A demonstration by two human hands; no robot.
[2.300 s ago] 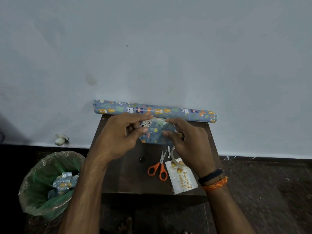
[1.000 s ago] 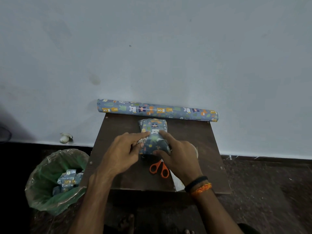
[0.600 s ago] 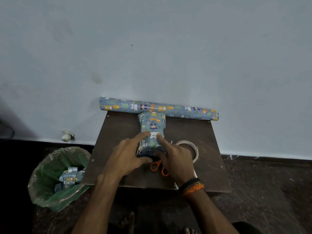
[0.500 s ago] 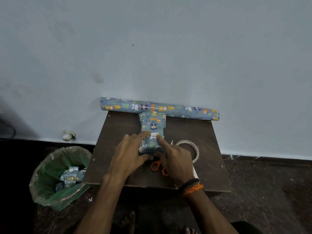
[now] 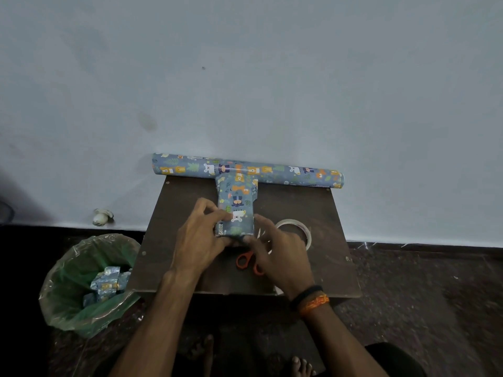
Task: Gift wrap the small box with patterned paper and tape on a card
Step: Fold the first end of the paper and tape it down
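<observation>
Where the wrapped box lies lengthwise on the table, the following is recorded, left to right.

Left hand [image 5: 200, 240]: fingers curled round the near left side of the box, thumb laid at its near end; the paper is pinched and pressed there.

Wrapped box [image 5: 236, 210]: set on the middle of the dark table [image 5: 321, 210], covered in blue patterned paper, its far end touching the paper roll; a strip of uncovered print is seen at its near left edge.

Right hand [image 5: 277, 254]: fingers bent together, tips pressed against the near right corner of the box; two wristbands are worn, one black, one orange.

Bin [image 5: 81, 284]: lined with a green bag, placed on the floor left of the table, scraps of the same paper held inside.

Paper roll [image 5: 285, 174]: laid across the far table edge against the wall.

Scissors [image 5: 246, 263]: orange handles seen beneath and between the hands; blades hidden by the right hand.

Tape roll [image 5: 295, 227]: lying flat just right of the right hand, partly covered by it.

Card: only a white corner at the table's near edge under the right wrist may belong to it; it cannot be told.

Change: the box, held up at the roll 2.3 s earlier, has been laid flat and turned lengthwise; the hands have been kept at its near end over the last half second.
</observation>
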